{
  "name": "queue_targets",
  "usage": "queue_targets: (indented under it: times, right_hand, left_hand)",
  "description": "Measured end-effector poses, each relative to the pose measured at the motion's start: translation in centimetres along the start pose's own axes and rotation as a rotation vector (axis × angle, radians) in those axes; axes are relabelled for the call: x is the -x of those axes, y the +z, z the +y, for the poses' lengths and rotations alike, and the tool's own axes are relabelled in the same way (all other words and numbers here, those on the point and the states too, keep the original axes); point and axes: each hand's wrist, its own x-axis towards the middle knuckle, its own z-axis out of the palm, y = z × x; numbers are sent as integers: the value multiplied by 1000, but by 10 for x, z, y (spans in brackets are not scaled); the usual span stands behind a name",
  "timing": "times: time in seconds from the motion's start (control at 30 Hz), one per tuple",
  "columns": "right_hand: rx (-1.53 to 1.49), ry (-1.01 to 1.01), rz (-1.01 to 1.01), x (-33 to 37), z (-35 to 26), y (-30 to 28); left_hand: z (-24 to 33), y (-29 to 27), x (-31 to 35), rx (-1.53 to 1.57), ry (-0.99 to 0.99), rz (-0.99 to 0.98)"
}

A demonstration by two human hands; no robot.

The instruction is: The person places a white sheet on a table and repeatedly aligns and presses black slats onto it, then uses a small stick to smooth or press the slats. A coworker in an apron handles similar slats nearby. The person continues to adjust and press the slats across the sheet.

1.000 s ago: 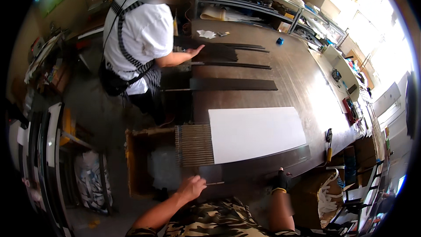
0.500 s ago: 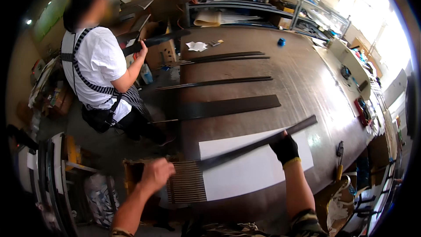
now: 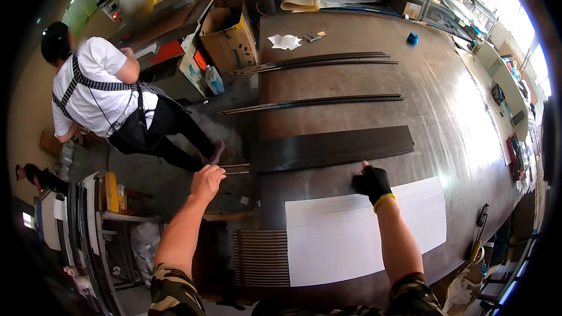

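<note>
My left hand (image 3: 208, 182) is bare and closed in a pinch around the end of a thin rod, which sticks out past the table's left edge from a dark strip. Several long dark strips (image 3: 333, 147) lie side by side as a wide band, with pale rod ends at their left. My right hand (image 3: 373, 185), in a black half-finger glove with a yellow cuff, hovers by the band's near edge; its fingers are curled, thumb up, and I see nothing in them. Below it, a white sheet (image 3: 345, 240) lies flat. A row of brown rods (image 3: 261, 259) sticks out from its left side.
Two thinner bundles of dark rods (image 3: 316, 103) lie farther back on the brown table (image 3: 451, 140). A blue roll (image 3: 413, 38), crumpled white paper (image 3: 284, 41) and a yellow-handled tool (image 3: 476, 250) rest there too. A person in a white shirt (image 3: 105, 58) stands at the left, beyond a cardboard box (image 3: 229, 38).
The dark strip held slantwise over the white sheet is now laid against the band of strips. Both hands moved with it, the right one easing off. The co-worker has turned and stepped left.
</note>
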Motion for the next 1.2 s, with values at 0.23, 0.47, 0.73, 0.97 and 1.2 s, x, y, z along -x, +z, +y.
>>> queue_targets:
  times: [0.23, 0.47, 0.73, 0.97, 1.2]
  right_hand:
    - [-48, -2, 69, 149, 30, -77]
    - [-225, 264, 355, 247, 142, -143]
    - [-130, 56, -4, 241, 246, -96]
    - [-632, 383, 58, 263, 182, -52]
    - [-846, 290, -34, 318, 123, -43]
  left_hand:
    - [13, 13, 14, -109, -2, 204]
    - [70, -11, 204, 622, -829, 304]
    - [198, 17, 336, 1503, -1312, 16]
    - [196, 23, 319, 1585, -1260, 107]
    - [230, -58, 327, 1587, -1075, 154]
